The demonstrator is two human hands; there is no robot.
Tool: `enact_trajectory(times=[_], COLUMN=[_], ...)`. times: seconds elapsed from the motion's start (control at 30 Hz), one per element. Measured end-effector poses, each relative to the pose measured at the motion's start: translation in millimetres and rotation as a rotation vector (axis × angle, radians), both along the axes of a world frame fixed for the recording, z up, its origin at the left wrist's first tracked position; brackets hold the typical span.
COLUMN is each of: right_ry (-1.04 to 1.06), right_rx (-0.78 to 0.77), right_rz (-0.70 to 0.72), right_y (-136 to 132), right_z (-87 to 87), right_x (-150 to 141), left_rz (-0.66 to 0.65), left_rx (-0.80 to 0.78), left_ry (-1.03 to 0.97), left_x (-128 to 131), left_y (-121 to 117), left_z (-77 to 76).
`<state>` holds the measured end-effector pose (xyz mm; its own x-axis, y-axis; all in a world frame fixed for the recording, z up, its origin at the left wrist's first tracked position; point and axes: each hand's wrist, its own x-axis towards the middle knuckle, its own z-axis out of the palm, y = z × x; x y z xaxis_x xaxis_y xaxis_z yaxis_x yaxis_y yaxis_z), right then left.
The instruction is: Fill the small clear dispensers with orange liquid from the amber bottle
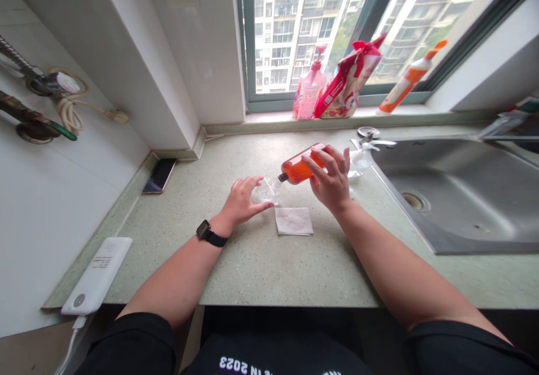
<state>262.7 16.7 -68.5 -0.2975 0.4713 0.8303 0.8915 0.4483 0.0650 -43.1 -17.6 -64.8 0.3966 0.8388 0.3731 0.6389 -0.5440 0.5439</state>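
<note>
My right hand [330, 178] grips a clear bottle [298, 167] of orange-red liquid. The bottle is tilted, with its dark neck pointing down and to the left. Just below that neck is a small clear plastic container [268, 190], and the fingers and thumb of my left hand [244, 198] close around it. Whether liquid is flowing between the two is too small to tell. A folded white paper napkin [293, 221] lies on the counter in front of the container.
A steel sink [458, 234] with a tap [373, 136] is at the right. On the windowsill stand a pink pump bottle [309, 91], a red bag [351, 80] and an orange-white bottle [406, 83]. A phone [159, 175] and a white power bank [97, 277] lie left.
</note>
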Motion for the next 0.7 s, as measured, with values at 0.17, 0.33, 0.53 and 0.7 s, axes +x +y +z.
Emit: enact_trajectory(times=[0.17, 0.33, 0.53, 0.7], right_ry=[0.026, 0.016, 0.004, 0.026], right_rx=[-0.016, -0.019, -0.010, -0.055], right_rz=[0.033, 0.014, 0.002, 0.001], right_y=[0.2, 1.2, 1.2, 1.0], right_z=[-1.0, -1.7, -1.6, -2.7], right_x=[0.5, 0.7, 0.5, 0.7], left_rz=[0.007, 0.002, 0.002, -0.001], left_rx=[-0.002, 0.002, -0.003, -0.002], left_ry=[0.001, -0.003, -0.006, -0.014], left_x=[0.7, -0.3, -0.5, -0.3], left_y=[0.2, 0.9, 0.9, 0.4], left_z=[0.1, -1.1, -1.5, -0.4])
